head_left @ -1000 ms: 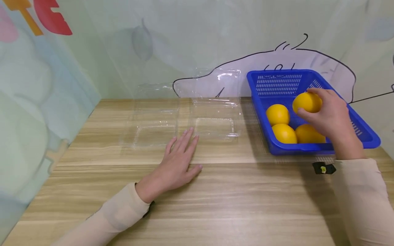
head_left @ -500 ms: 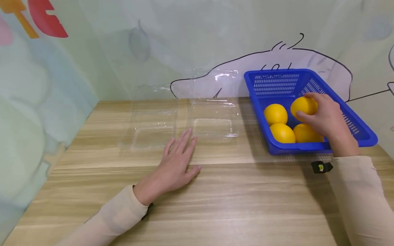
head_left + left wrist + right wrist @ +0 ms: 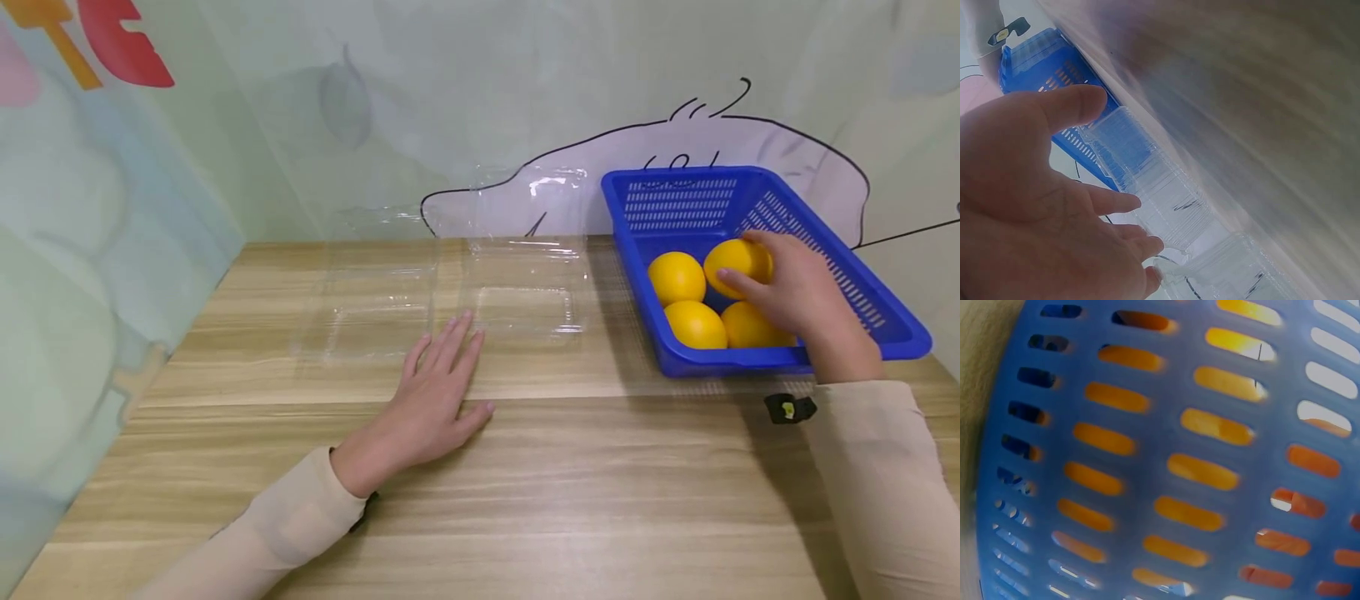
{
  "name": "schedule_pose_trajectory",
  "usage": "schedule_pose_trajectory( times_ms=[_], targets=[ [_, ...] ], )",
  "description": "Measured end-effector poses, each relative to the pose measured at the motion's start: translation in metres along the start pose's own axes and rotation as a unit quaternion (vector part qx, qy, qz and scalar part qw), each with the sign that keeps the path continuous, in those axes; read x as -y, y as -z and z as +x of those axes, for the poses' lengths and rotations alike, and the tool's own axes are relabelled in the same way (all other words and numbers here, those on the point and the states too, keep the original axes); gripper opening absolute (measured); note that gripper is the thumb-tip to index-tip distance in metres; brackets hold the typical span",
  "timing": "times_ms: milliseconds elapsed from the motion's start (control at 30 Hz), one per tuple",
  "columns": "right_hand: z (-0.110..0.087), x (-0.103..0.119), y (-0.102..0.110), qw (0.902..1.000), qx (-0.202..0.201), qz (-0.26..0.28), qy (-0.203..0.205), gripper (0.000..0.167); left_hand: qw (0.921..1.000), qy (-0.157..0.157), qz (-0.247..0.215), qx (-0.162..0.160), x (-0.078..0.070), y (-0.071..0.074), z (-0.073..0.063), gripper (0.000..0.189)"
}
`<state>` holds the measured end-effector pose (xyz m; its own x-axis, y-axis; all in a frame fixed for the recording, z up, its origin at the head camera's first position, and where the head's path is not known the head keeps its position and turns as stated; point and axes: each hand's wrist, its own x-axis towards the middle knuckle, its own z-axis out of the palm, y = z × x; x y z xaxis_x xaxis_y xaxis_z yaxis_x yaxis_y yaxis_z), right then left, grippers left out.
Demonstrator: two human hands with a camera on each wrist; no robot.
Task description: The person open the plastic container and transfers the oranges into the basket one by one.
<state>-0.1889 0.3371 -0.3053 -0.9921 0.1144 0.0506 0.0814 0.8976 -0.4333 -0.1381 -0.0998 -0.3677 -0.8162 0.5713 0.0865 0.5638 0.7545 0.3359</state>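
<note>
My right hand (image 3: 806, 287) grips an orange (image 3: 737, 268), thumb on the near side and fingers over the top, inside the blue basket (image 3: 675, 363). Several more oranges (image 3: 694, 325) lie around it there. In the right wrist view the basket wall (image 3: 1147, 450) fills the picture, with orange colour showing through its slots. My left hand (image 3: 420, 417) is over the table with its fingers extended, fingertips near two clear plastic containers (image 3: 525, 308). Seen from the left wrist, that hand (image 3: 1054, 194) holds nothing, and the containers (image 3: 1147, 181) stand beyond its fingers.
The wooden table (image 3: 570, 500) runs back to a printed wall (image 3: 480, 100). Both clear containers have raised lids at the back. The basket stands to their right, and a black strap (image 3: 790, 409) with a yellow-green mark is by the right wrist.
The right hand has lowered the orange a little and moved it left in the basket, beside the other oranges. The left hand stays where it was.
</note>
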Motion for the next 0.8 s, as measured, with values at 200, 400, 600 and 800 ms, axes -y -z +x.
schedule_pose_trajectory(
  times_ms=[200, 400, 600, 800],
  targets=[
    [0.0033, -0.0018, -0.0004, 0.9996, 0.023, -0.013, 0.008, 0.079, 1.0, -0.002, 0.002, 0.003, 0.0004, 0.0, -0.0003, 0.087],
    [0.0051, -0.0036, -0.0008, 0.9986, 0.039, -0.024, 0.028, 0.077, 1.0, -0.002, 0.002, 0.001, 0.0, 0.0002, 0.0002, 0.088],
    [0.0049, -0.0045, -0.0004, 0.997, 0.051, -0.044, 0.039, 0.064, 1.0, -0.003, 0.0, 0.0, -0.0004, 0.0006, 0.001, 0.088],
    [0.0037, -0.0037, 0.0007, 0.9952, 0.069, -0.057, 0.041, 0.053, 1.0, 0.002, -0.001, 0.003, -0.0015, 0.0017, 0.0014, 0.089]
  ],
)
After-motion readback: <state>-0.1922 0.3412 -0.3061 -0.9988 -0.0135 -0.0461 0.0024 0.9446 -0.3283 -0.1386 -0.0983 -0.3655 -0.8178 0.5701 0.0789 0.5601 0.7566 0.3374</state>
